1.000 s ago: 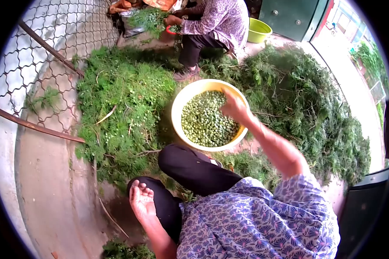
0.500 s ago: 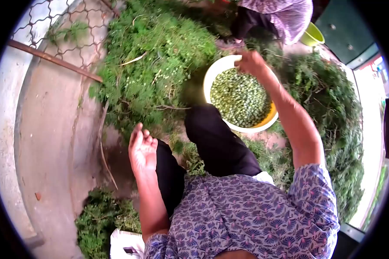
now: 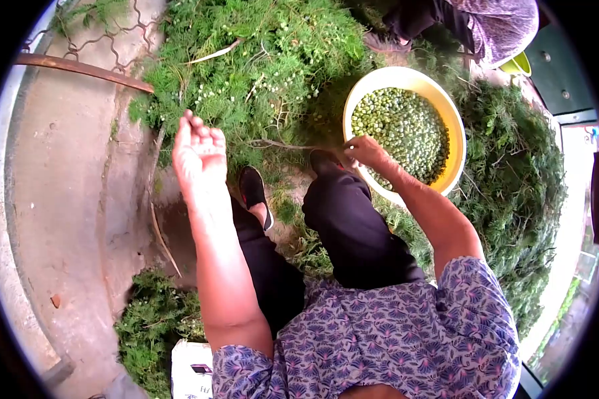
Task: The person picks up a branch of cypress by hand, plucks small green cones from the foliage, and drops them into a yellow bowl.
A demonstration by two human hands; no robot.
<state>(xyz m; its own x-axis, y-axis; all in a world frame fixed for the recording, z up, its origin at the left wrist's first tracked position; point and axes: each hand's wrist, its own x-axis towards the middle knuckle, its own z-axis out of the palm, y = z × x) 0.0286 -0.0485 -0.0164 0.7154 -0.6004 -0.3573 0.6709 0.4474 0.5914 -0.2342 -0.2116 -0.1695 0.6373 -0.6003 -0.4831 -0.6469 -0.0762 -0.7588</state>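
My left hand [image 3: 199,151] is raised palm up over the near left edge of a heap of green feathery branches [image 3: 273,73]. Its fingers are loosely bent and apart, with nothing visible in the palm. By the near left rim of a yellow bucket [image 3: 455,126], my right hand [image 3: 371,153] has its thumb and fingers pinched together. A tiny pale spot shows at those fingertips, too small to name. Many small round green cones or berries [image 3: 400,130] fill much of the bucket. A thin bare twig [image 3: 279,144] stretches from the heap towards my right hand.
Another person in a patterned top [image 3: 502,30] sits at the upper right, near a yellow-green container [image 3: 518,64]. More cut branches [image 3: 506,173] lie right of the bucket. A smaller green pile [image 3: 150,326] and a white box [image 3: 192,362] are at lower left.
My right hand has come from the bucket's far side to its near left rim. My left hand has moved forward over the branches. The view has shifted, and one of my shoes now shows clearly.
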